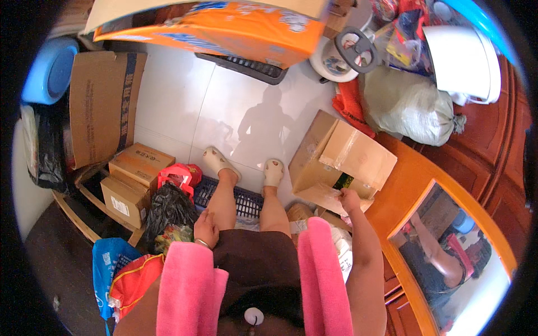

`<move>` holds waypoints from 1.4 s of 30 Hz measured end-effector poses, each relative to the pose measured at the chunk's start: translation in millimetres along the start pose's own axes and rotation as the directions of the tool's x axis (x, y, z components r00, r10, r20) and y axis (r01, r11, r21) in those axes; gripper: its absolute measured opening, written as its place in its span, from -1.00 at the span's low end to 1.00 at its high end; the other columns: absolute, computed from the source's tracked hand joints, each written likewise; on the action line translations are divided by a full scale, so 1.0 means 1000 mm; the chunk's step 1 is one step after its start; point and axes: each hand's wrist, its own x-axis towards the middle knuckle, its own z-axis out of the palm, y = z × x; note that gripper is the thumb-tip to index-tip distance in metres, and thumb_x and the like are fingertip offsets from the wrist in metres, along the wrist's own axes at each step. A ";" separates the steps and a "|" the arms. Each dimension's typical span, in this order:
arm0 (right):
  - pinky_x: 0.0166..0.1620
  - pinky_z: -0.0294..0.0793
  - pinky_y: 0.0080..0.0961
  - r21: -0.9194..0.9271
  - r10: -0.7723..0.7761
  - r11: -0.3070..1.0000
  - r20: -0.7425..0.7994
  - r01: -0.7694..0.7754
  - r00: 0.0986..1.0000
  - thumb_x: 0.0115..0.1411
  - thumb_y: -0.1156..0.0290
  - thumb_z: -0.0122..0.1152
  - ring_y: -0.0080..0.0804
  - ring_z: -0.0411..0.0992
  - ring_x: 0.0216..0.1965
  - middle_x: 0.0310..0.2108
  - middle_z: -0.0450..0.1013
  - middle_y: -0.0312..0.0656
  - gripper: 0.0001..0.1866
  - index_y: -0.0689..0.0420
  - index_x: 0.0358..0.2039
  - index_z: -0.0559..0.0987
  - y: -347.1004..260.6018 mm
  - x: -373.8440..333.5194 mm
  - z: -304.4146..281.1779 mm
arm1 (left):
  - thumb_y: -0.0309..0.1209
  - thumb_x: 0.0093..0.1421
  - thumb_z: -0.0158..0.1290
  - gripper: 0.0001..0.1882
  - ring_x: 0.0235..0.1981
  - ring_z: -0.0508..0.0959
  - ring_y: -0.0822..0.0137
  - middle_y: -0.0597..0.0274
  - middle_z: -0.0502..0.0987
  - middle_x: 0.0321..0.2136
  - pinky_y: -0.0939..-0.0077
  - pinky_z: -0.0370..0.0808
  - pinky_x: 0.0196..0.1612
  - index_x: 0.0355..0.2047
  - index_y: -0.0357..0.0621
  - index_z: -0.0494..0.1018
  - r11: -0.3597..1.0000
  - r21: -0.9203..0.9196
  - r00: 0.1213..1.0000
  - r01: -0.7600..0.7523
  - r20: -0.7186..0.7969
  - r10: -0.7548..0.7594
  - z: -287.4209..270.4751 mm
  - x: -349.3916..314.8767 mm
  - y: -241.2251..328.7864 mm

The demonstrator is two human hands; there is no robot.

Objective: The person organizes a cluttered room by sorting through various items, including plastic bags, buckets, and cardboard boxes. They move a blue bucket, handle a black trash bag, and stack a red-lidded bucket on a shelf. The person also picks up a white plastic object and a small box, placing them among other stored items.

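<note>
A brown cardboard box (305, 154) stands tilted on the right, its flaps partly raised and clear tape along them. Through a gap between the flaps something dark with yellow-green marks shows. My right hand (350, 200) is closed at the near edge of the box, fingertips pinching a flap; whether loose tape is caught there too is too small to tell. My left hand (206, 228) lies against my left thigh with its fingers extended, holding nothing. Beside it sit a black plastic bag (168, 213) and a red bag (182, 176).
A dark blue plastic basket (246, 203) lies behind my feet. Small cartons (140, 162) and a large upright cardboard sheet (101, 106) stand left. An orange package (224, 36) is at the far side. A stuffed whitish sack (403, 103) and a framed mirror (448, 246) are right.
</note>
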 end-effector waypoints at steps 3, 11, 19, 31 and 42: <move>-0.37 0.36 -0.24 0.033 -0.007 0.999 -0.027 0.008 1.000 -0.14 0.32 0.29 -0.02 0.42 -0.40 -0.52 0.43 0.02 -0.72 0.21 -0.45 0.48 -0.019 -0.006 -0.005 | -0.49 -0.11 0.01 -0.55 -0.11 0.37 -0.08 -0.14 0.29 -0.03 0.19 0.32 -0.06 -0.13 -0.26 0.34 0.999 0.016 0.999 0.042 0.034 -0.042 -0.005 0.001 0.003; -0.36 0.38 -0.14 -0.222 -0.139 0.966 -0.005 0.134 0.990 -0.07 0.39 0.12 0.06 0.40 -0.44 -0.56 0.42 0.06 -0.85 0.15 -0.45 0.52 -0.066 -0.016 0.011 | -0.42 -0.10 0.01 -0.53 -0.11 0.37 -0.05 -0.12 0.28 -0.02 0.19 0.29 -0.05 -0.11 -0.25 0.33 1.000 -0.027 0.999 0.010 0.037 -0.009 -0.020 0.011 -0.023; -0.39 0.39 -0.14 -0.109 -0.327 0.942 -0.075 0.319 0.942 -0.11 0.48 0.08 0.04 0.41 -0.47 -0.58 0.41 0.06 -0.88 0.16 -0.47 0.49 -0.171 -0.037 0.010 | -0.39 -0.09 0.01 -0.52 -0.08 0.37 -0.05 -0.15 0.29 -0.02 0.16 0.30 -0.04 -0.10 -0.25 0.33 0.997 -0.075 0.997 0.017 0.078 -0.011 -0.030 0.013 -0.050; -0.37 0.40 -0.22 -0.366 -0.350 0.860 0.089 0.357 0.933 0.01 0.39 -0.06 -0.10 0.45 -0.49 -0.58 0.46 -0.06 -0.83 0.07 -0.51 0.54 -0.278 -0.069 0.077 | 0.16 -0.05 -0.01 -0.20 -0.06 0.37 -0.10 -0.22 0.37 -0.09 0.25 0.30 0.01 -0.05 -0.37 0.31 0.866 -0.464 0.962 0.189 0.265 -0.068 0.004 0.059 0.006; -0.34 0.36 -0.14 -0.174 -0.571 0.805 0.030 0.567 0.820 0.01 0.28 0.05 0.01 0.38 -0.43 -0.54 0.40 0.04 -0.79 0.18 -0.53 0.42 -0.278 -0.041 0.045 | -0.22 -0.10 -0.02 -0.55 -0.17 0.47 -0.04 -0.22 0.47 -0.25 0.27 0.40 -0.12 -0.29 -0.34 0.48 0.528 -0.552 0.764 0.645 0.452 -0.460 0.069 0.146 0.081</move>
